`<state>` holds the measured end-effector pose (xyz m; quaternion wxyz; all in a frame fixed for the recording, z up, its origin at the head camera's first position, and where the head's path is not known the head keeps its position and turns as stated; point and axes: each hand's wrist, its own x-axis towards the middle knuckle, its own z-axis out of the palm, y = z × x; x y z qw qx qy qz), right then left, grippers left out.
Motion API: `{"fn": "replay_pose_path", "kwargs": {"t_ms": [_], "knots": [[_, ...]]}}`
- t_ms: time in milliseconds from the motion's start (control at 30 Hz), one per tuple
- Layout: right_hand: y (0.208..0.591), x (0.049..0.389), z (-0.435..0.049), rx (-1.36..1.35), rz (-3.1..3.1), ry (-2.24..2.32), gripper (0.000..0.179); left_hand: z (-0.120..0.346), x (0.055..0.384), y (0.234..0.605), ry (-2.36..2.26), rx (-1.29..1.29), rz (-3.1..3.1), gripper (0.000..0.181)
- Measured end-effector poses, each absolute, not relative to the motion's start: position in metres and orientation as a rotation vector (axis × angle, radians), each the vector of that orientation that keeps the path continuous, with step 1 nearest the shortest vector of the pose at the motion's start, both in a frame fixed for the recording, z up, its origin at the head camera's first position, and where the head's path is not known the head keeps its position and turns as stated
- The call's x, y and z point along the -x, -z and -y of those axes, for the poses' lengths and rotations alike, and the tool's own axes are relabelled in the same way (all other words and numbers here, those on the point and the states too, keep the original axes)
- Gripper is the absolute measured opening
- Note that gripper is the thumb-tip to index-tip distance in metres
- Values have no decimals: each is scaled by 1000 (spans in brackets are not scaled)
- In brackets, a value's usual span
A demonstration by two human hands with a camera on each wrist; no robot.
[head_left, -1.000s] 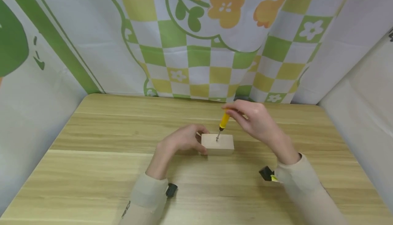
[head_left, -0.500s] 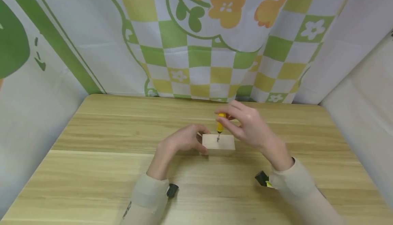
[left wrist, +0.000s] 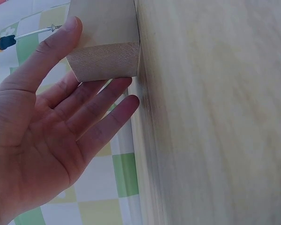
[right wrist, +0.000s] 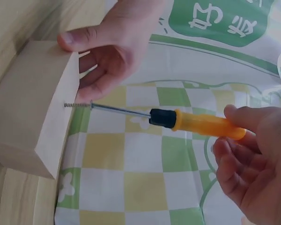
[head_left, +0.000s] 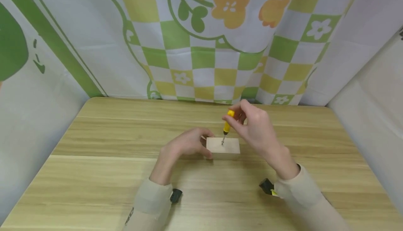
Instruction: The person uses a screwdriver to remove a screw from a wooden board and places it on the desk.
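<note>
A pale wooden block [head_left: 223, 145] lies on the table, and my left hand [head_left: 189, 142] grips its left end between thumb and fingers. From the block's upper face a threaded screw [right wrist: 77, 105] sticks out, most of its thread showing. The tip of a screwdriver [right wrist: 201, 123] with a yellow handle and black collar meets the screw head. My right hand [head_left: 256, 127] pinches the end of that handle between thumb and fingers, above the block. In the left wrist view the thumb [left wrist: 61, 44] lies at the block's edge beside the screw.
The wood-grained table [head_left: 110, 182] spreads around the block. Behind it hangs a checked curtain [head_left: 204, 59] with green and yellow squares and flowers. Pale cloth walls stand at both sides. A black wrist camera [head_left: 267, 186] sits by the right sleeve.
My right hand shifts and turns around the screwdriver handle, its fingers regripping. The screwdriver's tilt varies slightly while its tip stays at the screw. My left hand and the block hold still.
</note>
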<state>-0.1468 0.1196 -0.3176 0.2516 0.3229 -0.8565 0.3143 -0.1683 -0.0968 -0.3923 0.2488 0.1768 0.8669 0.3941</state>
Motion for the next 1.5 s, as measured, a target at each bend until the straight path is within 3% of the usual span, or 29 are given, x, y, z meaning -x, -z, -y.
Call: {"fn": "replay_pose_path", "kwargs": {"t_ms": [500, 1133, 1267, 1500], "knots": [[323, 154, -132, -947, 2267, -1326, 22, 97, 171, 393, -1086, -481, -2339, 50], [325, 179, -144, -1289, 2160, -1608, 20, 97, 171, 391, -1071, -494, -2355, 53], [326, 176, -144, -1262, 2173, -1533, 23, 97, 170, 390, -1071, -495, -2352, 52], [329, 162, -131, -1102, 2150, -1006, 31, 97, 168, 391, -1072, -490, -2356, 54]]}}
